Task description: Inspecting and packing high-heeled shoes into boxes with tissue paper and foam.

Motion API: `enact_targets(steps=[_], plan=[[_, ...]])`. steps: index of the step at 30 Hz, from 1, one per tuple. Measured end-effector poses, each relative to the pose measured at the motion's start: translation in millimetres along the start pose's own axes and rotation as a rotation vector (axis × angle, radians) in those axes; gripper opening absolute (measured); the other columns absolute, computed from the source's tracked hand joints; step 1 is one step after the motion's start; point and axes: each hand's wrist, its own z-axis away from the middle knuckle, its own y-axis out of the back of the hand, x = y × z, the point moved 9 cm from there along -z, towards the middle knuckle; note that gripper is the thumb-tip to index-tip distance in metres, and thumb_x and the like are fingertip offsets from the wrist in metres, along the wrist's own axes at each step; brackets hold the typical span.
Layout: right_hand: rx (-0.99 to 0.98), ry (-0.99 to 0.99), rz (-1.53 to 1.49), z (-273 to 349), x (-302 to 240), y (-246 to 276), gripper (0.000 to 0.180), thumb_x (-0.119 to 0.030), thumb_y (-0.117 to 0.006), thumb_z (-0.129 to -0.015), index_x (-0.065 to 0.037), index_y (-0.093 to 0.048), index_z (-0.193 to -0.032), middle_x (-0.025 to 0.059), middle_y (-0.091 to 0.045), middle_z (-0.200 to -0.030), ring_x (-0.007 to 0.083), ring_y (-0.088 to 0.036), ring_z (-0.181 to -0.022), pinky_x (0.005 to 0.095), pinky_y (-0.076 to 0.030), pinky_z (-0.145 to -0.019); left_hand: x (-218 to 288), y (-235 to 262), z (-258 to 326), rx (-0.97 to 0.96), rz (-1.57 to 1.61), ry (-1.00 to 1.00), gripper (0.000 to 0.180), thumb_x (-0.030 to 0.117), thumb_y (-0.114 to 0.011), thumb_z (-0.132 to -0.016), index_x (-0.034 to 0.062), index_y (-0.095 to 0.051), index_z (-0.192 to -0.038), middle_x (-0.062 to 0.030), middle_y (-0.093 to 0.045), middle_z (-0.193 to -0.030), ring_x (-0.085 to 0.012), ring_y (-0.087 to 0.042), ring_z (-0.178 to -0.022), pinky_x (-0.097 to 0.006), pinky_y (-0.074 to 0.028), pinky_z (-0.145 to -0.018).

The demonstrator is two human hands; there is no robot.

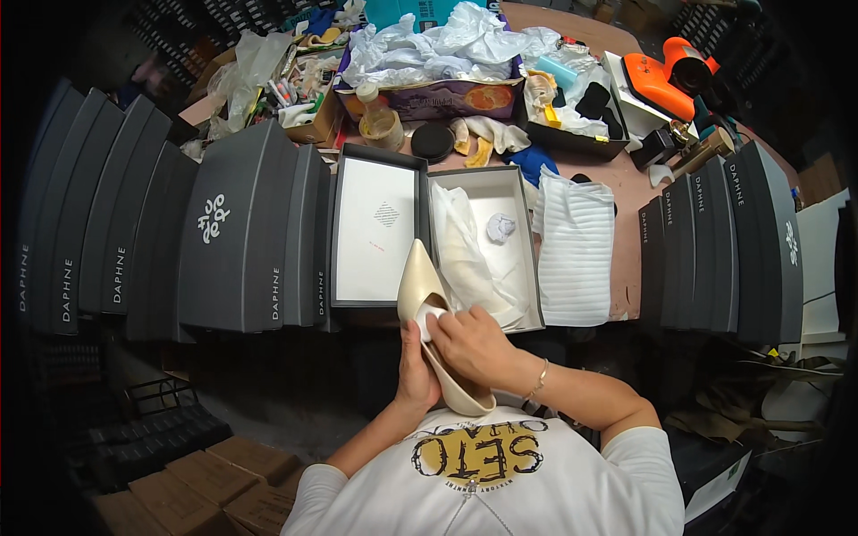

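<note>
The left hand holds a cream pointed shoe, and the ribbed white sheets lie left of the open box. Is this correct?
Not entirely: the head view shows the ribbed white sheets right of the open box. The left hand does hold a cream pointed shoe.

From the shoe (416,279) between my left hand (416,375) and right hand (469,341), the lid (365,198) lies at eleven o'clock and its box (511,266) at one, tissue (460,241) and a paper ball (500,228) in it. Foam (575,250) lies at two, just beside the box, on the table (626,259). One shoebox row (234,232) stands at ten, another row (715,250) toward three. Behind, at twelve, wrapping (433,45) fills a carton (429,101).
</note>
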Motion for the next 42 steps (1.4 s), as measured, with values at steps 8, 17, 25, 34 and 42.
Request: enact_targets(steps=[8, 17, 25, 34, 42], plan=[[0.188, -0.498, -0.330, 6, 100, 24, 0.056, -0.031, -0.073, -0.080, 0.001, -0.055, -0.122, 0.0155, -0.059, -0.092, 0.0335, -0.061, -0.084, 0.0401, -0.051, -0.072, 72, -37, -34, -0.070, -0.190, 0.066, 0.063, 0.054, -0.031, -0.097, 0.0016, -0.053, -0.124, -0.0189, -0.067, -0.102, -0.0248, -0.068, -0.079, -0.035, -0.057, -0.068], [0.123, -0.484, -0.621, 18, 138, -12, 0.049, -0.011, -0.067, -0.077, 0.004, -0.056, -0.122, 0.0225, -0.064, -0.100, 0.0379, -0.063, -0.090, 0.0427, -0.051, -0.080, 161, -76, -78, -0.197, -0.888, -0.595, 0.090, 0.040, -0.066, -0.091, -0.0032, -0.014, -0.151, -0.0275, -0.019, -0.154, -0.0328, -0.014, -0.147, -0.043, -0.018, -0.117], [0.105, 0.015, 0.084, -59, 74, 92, 0.030, -0.020, -0.066, -0.081, -0.011, -0.063, -0.110, 0.0078, -0.061, -0.092, 0.0263, -0.061, -0.095, 0.0462, -0.046, -0.086, 137, -104, -81, -0.064, 0.022, -0.299, 0.050, 0.032, -0.058, -0.089, 0.0041, -0.048, -0.129, -0.0111, -0.057, -0.125, -0.0276, -0.055, -0.117, -0.043, -0.044, -0.102], [0.549, -0.559, -0.638, 43, 93, 66, 0.077, -0.026, -0.080, -0.076, -0.005, -0.042, -0.140, 0.0199, -0.042, -0.142, 0.0330, -0.045, -0.129, 0.0458, -0.032, -0.111, 154, -36, -53, 0.060, -0.021, -0.287, 0.066, 0.053, -0.041, -0.091, 0.0044, -0.046, -0.136, -0.0140, -0.053, -0.133, -0.0298, -0.052, -0.123, -0.042, -0.041, -0.104], [0.595, -0.828, -1.523, 77, 148, 28, 0.050, -0.026, -0.071, -0.084, 0.001, -0.055, -0.122, 0.0079, -0.061, -0.109, 0.0135, -0.057, -0.098, 0.0280, -0.048, -0.086, 188, -42, -68, 0.207, -0.025, -0.553, 0.061, 0.052, -0.035, -0.100, 0.0060, -0.043, -0.139, -0.0125, -0.048, -0.140, -0.0300, -0.049, -0.126, -0.044, -0.041, -0.106]])
